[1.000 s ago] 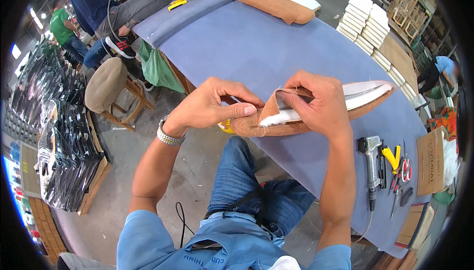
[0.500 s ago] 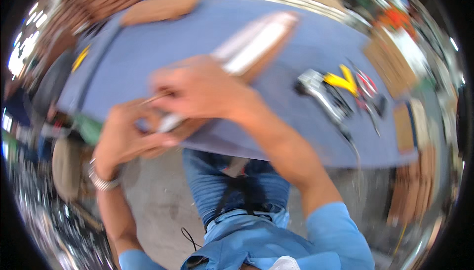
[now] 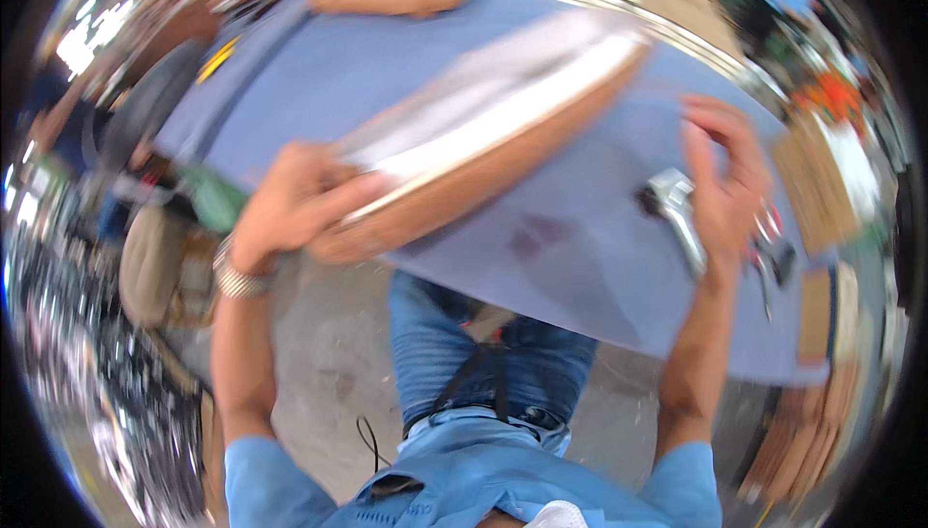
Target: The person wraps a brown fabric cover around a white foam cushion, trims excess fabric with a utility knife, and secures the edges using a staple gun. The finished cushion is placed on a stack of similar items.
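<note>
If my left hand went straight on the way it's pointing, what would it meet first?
Most likely the brown cushion: your left hand seems to grip its near end, though blur leaves exact contact and depth unclear.

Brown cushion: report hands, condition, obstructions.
Left hand gripping cushion, left end. Right hand open, apart from cushion, by metal tool. Cushion open, white padding showing. No obstruction seen.

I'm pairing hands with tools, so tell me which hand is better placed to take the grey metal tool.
Right, likely: the right hand looks empty beside the grey metal tool, while the left hand holds the brown cushion.
</note>
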Tool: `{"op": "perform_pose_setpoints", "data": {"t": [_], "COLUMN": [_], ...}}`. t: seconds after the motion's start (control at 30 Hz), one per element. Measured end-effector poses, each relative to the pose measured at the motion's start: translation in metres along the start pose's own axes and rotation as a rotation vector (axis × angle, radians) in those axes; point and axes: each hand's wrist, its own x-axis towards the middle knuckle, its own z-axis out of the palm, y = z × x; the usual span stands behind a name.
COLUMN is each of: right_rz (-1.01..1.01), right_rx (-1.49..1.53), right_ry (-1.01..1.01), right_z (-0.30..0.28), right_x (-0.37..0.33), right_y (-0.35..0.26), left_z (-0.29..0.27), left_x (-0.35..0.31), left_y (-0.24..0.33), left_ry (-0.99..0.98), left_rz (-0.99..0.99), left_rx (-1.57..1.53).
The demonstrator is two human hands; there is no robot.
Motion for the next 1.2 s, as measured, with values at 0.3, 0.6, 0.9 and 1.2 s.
{"op": "perform_pose_setpoints", "data": {"t": [0.3,0.6,0.9,1.2], "right_rz": [-0.530,-0.487,-0.459,-0.371], "right_rx": [0.288,0.289,0.102,0.107], "right_ry": [-0.735,-0.780,-0.774,-0.876], "right_z": [0.138,0.161,0.187,0.209], "right_x": [0.014,0.016,0.002,0.021], "right_y": [-0.103,-0.102,-0.121,-0.125], "left_z": [0.027,0.119,0.126,0.106], "left_x": [-0.029,-0.075,-0.036,-0.040], "left_y": [0.004,-0.002,-0.057,-0.074], "left_ry": [0.194,0.782,0.916,0.803], "left_rz": [0.181,0.036,0.206,0.145], "left_rx": [-0.004,-0.548,-0.736,-0.730]}}
